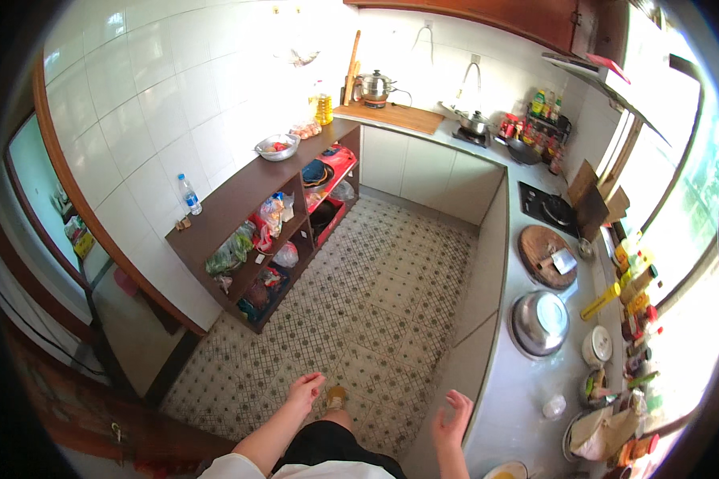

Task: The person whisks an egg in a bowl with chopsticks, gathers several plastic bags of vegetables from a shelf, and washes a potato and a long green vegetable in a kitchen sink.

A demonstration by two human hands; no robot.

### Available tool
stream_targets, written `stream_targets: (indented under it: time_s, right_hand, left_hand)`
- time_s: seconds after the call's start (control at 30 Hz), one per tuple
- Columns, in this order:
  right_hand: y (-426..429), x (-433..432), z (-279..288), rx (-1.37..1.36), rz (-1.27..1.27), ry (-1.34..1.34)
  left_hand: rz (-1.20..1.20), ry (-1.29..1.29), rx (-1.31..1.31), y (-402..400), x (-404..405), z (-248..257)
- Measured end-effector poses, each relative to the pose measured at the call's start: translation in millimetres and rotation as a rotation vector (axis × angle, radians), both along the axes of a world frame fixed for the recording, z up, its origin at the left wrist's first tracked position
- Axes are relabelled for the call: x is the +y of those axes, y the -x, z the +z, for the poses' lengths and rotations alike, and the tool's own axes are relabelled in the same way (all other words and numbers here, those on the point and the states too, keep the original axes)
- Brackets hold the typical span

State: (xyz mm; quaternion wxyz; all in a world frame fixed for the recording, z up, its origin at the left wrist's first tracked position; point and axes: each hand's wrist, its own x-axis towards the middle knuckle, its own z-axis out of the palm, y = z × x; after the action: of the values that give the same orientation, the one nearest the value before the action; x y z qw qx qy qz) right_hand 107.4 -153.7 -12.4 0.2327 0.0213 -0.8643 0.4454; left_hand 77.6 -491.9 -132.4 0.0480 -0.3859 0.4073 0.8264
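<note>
My left hand (306, 392) hangs over the patterned tile floor (365, 299), its fingers loosely curled with nothing seen in them. Beside the counter's front edge, my right hand (453, 416) is raised, empty, with thumb and fingers apart. Nearest to it on the grey countertop (485, 419) are a crumpled clear plastic piece (554, 406) and a bowl with something yellow (508, 470). Farther along stand an upturned metal basin (540, 323) and a round wooden chopping board (539, 254) with a cleaver (563, 262) lying on it.
A dark brown shelf unit (233, 206) stands left, bearing a metal bowl (277, 147), a water bottle (189, 194) and bagged vegetables (230, 251). Bottles and jars (638, 299) line the window side. At the back are a steamer pot (375, 88), a saucepan (474, 123) and a black wok (522, 152).
</note>
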Motion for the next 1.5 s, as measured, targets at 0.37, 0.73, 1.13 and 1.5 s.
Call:
stream_targets:
  time_s: [0.37, 0.73, 1.13, 1.5]
  right_hand:
    - [216.2, -128.4, -22.5, -0.219, 0.068, 0.133]
    - [475.5, -161.5, -99.7, -0.450, 0.185, 0.365]
    - [812.8, -207.7, -62.5, -0.687, 0.440, 0.230]
    - [1020.1, -270.7, -130.1, -1.047, 0.579, 0.290]
  left_hand:
    - [0.040, 0.104, -0.114, 154.2, -175.7, 10.1]
    - [-0.117, 0.121, -0.147, 437.5, -187.3, -34.4]
    - [-0.001, 0.204, -0.136, 779.6, -244.8, -80.4]
    - [0.028, 0.643, -0.292, 1062.9, -356.6, -300.4]
